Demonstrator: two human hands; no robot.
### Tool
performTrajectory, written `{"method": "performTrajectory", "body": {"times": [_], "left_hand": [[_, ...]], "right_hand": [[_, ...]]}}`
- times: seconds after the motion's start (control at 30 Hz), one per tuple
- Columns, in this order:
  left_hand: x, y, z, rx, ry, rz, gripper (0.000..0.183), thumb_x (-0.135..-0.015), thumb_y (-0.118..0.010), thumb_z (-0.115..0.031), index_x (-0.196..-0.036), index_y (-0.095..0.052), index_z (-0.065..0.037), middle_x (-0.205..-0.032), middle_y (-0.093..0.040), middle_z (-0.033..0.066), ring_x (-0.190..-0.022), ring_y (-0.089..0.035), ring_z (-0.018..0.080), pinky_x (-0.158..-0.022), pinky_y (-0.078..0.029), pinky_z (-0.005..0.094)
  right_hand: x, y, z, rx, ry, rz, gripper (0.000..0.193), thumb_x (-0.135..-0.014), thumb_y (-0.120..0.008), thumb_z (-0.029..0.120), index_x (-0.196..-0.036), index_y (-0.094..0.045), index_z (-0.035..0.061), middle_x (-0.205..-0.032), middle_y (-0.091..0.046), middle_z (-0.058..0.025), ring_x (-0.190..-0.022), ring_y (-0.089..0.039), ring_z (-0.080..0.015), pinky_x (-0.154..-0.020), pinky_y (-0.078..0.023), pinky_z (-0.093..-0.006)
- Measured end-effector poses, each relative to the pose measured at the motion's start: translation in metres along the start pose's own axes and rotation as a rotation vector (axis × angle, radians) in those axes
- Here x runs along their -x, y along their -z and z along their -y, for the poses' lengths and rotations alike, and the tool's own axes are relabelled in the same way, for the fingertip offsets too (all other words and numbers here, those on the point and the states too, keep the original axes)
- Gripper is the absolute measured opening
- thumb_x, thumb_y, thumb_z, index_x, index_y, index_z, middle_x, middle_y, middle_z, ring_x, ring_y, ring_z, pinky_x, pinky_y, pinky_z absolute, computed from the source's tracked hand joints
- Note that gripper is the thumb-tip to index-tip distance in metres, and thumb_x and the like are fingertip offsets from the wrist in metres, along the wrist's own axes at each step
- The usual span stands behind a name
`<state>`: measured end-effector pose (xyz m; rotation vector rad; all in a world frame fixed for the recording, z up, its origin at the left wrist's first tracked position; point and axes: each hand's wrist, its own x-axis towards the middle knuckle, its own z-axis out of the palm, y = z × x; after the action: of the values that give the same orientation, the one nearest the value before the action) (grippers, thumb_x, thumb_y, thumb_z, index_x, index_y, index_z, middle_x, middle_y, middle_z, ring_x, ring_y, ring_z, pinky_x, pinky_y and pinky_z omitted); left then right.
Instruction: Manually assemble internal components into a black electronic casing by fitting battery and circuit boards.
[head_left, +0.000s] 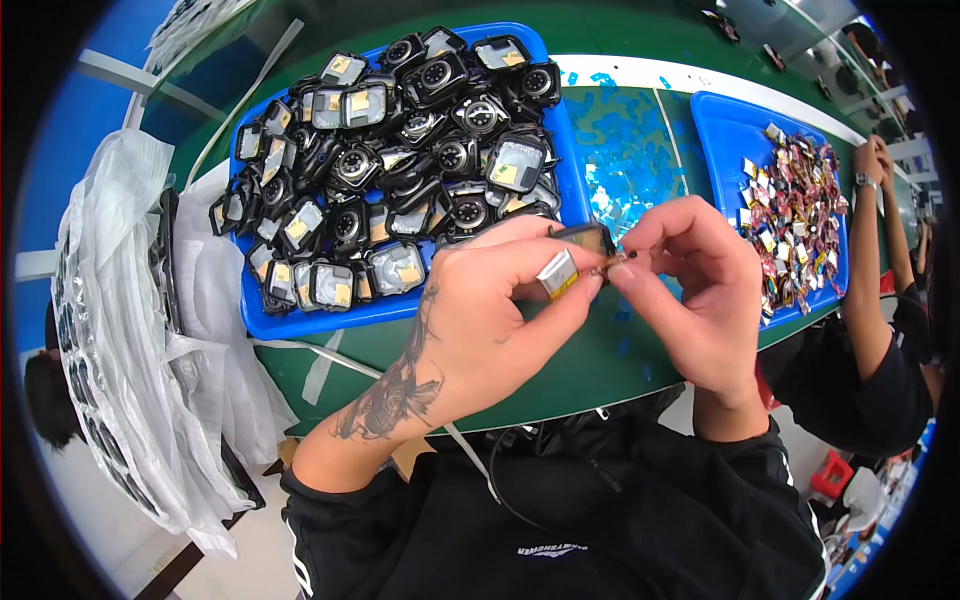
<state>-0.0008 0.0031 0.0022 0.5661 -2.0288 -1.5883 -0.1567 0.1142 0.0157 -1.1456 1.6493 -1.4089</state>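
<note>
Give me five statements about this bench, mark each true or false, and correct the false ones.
1. The left hand holds a dark case. True.
2. The right hand rests far from that case. False: its fingers are right at the case's edge.
3. The left tray holds many black watch cases. True.
4. The tabletop is white. False: it is mostly green.
5. The right tray is blue. True.

Surroundings of the green worktable: to its left, white plastic sheeting in folds and, farther out, a dark-haired head; beyond its left end, a blue panel; to its right, a co-worker in black with a wristwatch, and a red object.
</note>
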Motion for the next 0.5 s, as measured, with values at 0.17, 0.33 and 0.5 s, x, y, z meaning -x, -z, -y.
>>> {"method": "performTrajectory", "body": {"times": [0.17, 0.33, 0.5], "left_hand": [[0.001, -0.001, 0.007, 0.375, 0.099, 0.018, 0.031, -0.091, -0.058, 0.006, -0.122, -0.061, 0.007, -0.108, -0.058, 0.0092, -0.099, -0.065, 0.0145, -0.088, -0.055, 0.0249], [0.001, -0.003, 0.005, 0.417, 0.108, 0.01, 0.035, -0.092, -0.055, 0.008, -0.127, -0.057, 0.006, -0.115, -0.059, 0.0094, -0.108, -0.063, 0.0163, -0.093, -0.053, 0.0269], [0.0, -0.01, 0.002, 0.431, 0.098, -0.054, 0.04, -0.091, -0.056, 0.008, -0.13, -0.056, -0.001, -0.12, -0.062, 0.0108, -0.109, -0.064, 0.0178, -0.092, -0.054, 0.0278]], "right_hand": [[0.002, -0.016, -0.011, -0.19, 0.036, -0.131, 0.029, -0.082, -0.071, -0.006, -0.106, -0.056, -0.0014, -0.088, -0.061, -0.0026, -0.079, -0.058, -0.0055, -0.067, -0.046, -0.0173], [-0.002, -0.014, -0.017, -0.032, 0.139, -0.173, 0.031, -0.082, -0.071, -0.005, -0.106, -0.052, 0.0007, -0.085, -0.061, -0.002, -0.072, -0.054, -0.0036, -0.062, -0.041, -0.017], [-0.002, -0.016, -0.021, -0.041, 0.14, -0.226, 0.031, -0.082, -0.071, -0.005, -0.106, -0.051, 0.001, -0.084, -0.059, -0.0011, -0.07, -0.052, -0.0033, -0.061, -0.04, -0.0168]]}}
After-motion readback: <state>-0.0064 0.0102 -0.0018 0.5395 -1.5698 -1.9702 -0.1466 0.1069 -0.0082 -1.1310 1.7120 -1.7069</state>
